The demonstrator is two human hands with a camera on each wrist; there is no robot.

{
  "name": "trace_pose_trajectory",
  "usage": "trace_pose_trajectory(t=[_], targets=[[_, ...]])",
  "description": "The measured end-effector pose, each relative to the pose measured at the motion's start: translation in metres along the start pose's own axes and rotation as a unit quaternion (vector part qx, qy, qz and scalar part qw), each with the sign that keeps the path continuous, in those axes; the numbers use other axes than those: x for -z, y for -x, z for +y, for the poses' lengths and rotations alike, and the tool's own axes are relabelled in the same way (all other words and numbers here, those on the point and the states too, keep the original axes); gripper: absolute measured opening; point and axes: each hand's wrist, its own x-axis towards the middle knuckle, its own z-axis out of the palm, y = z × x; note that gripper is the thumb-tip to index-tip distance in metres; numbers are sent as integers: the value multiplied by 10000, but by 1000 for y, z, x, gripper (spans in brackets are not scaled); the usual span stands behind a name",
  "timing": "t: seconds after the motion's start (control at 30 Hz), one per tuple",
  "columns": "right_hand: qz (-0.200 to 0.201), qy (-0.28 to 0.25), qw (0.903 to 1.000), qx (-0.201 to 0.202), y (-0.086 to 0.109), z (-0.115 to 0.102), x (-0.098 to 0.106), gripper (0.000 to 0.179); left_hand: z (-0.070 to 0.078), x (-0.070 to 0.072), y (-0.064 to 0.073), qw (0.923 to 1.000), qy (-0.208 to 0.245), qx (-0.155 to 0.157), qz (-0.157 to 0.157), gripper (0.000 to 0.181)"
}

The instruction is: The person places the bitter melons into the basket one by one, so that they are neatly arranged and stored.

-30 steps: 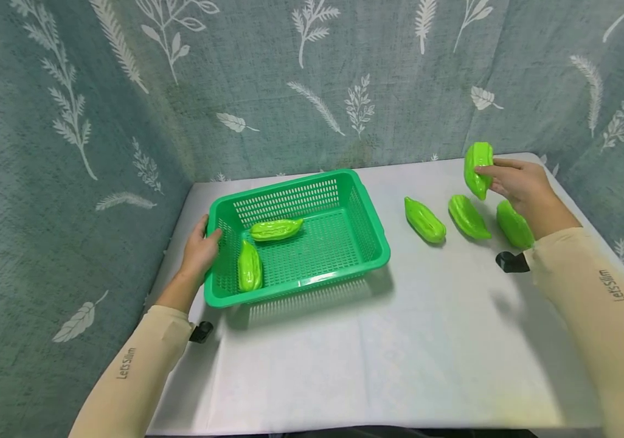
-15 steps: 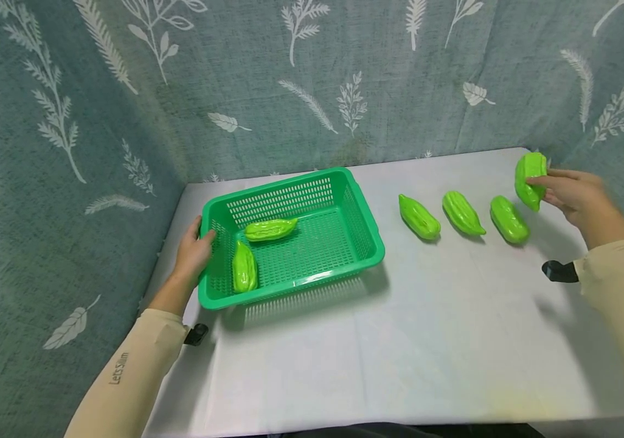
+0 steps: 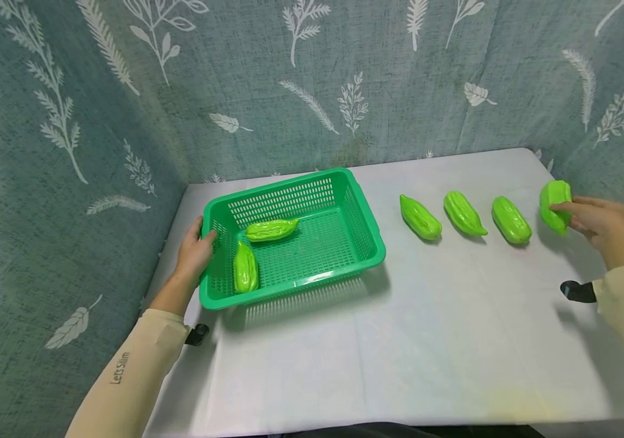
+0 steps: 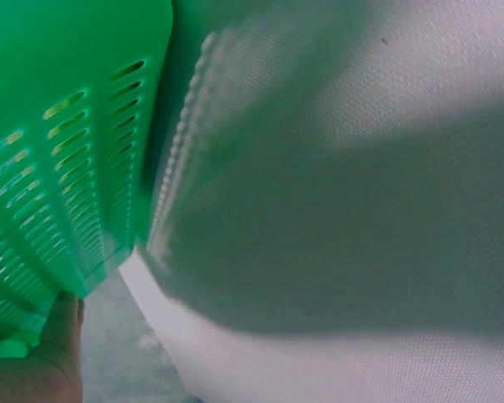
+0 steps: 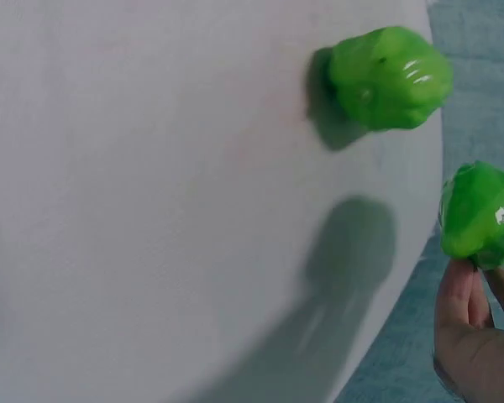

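A green plastic basket (image 3: 317,281), seen in the head view left of the middle, carries two bitter gourds, one (image 3: 272,230) lying sideways and another (image 3: 246,267) lengthwise. My left hand (image 3: 193,252) grips its left end, thumb over the rim; the left wrist view shows the slotted basket wall (image 4: 59,159) beside the fingers. At the far right, my right hand (image 3: 607,222) pinches a bright green bitter gourd (image 3: 554,205) between thumb and fingers. In the right wrist view this gourd (image 5: 479,214) is apart from the table, its shadow cast on the cloth.
Three more bitter gourds lie in a row on the white tablecloth (image 3: 427,340): one near the basket (image 3: 420,218), a middle one (image 3: 464,213) and one nearest the right hand (image 3: 511,221). A leaf-patterned curtain (image 3: 377,79) borders the table behind and at the sides.
My right hand has carried its bitter gourd rightward past the row, then lower, toward the table's right edge. The left hand keeps its grip on the basket.
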Motion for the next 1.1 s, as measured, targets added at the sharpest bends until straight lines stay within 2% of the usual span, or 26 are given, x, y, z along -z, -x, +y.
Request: trace_pose_trajectory(t=[0.3, 0.43, 0.7, 1.1], targets=[[-20, -262, 9989, -383, -13, 27, -2, 105, 1, 0, -1, 10000, -24, 81, -49, 64], [37, -266, 9991, -335, -15, 32, -5, 104, 0, 0, 0, 9999, 9, 75, -70, 64], [79, 150, 9998, -140, -16, 36, -8, 99, -2, 1, 0, 9999, 58, 20, -86, 65], [176, 182, 9997, -6, -14, 32, -14, 102, -2, 1, -1, 9999, 52, 82, -29, 65]])
